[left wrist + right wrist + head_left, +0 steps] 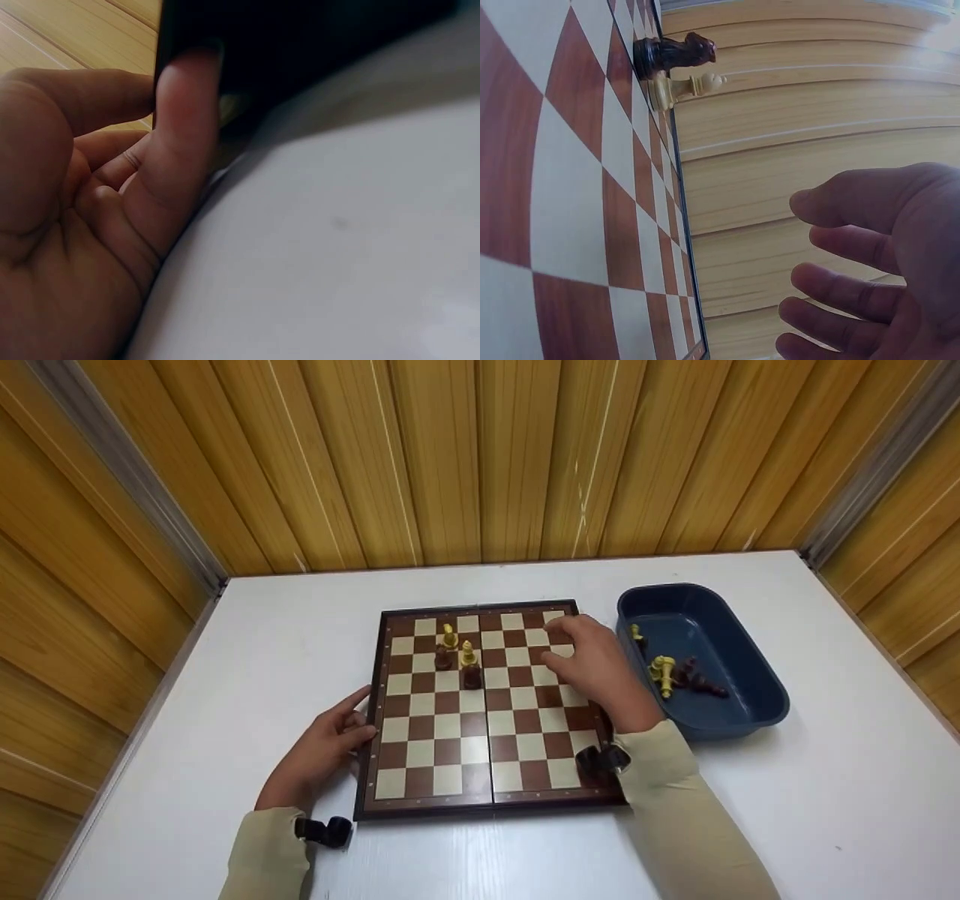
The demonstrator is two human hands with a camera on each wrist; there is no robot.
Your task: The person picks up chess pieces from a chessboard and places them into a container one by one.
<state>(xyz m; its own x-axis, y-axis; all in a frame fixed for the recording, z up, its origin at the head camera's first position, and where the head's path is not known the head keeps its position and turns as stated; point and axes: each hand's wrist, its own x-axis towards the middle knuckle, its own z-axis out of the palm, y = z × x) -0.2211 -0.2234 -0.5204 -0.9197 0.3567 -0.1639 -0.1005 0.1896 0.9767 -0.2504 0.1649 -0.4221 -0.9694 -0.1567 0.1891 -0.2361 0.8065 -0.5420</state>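
My left hand (326, 746) is at the left edge of the chessboard (448, 725). Its thumb (184, 127) presses against the dark side, and the index fingertip touches the rim. Over the right half of the board my right hand (592, 664) hovers, thumb and index finger apart, nothing between them. Four-sided squares left of the fold hold several upright pieces: a yellow bishop (469, 652), another yellow piece (449, 636), a dark knight (675, 52) and another dark piece (443, 658). The right wrist view shows the loosely bent fingers (847, 292) holding nothing.
A blue plastic bin (750, 660) stands right of the board, close to my right forearm. Several yellow and dark chess pieces (663, 675) lie in its left part. The white table (300, 645) meets wood-patterned walls (442, 465) at the back and sides.
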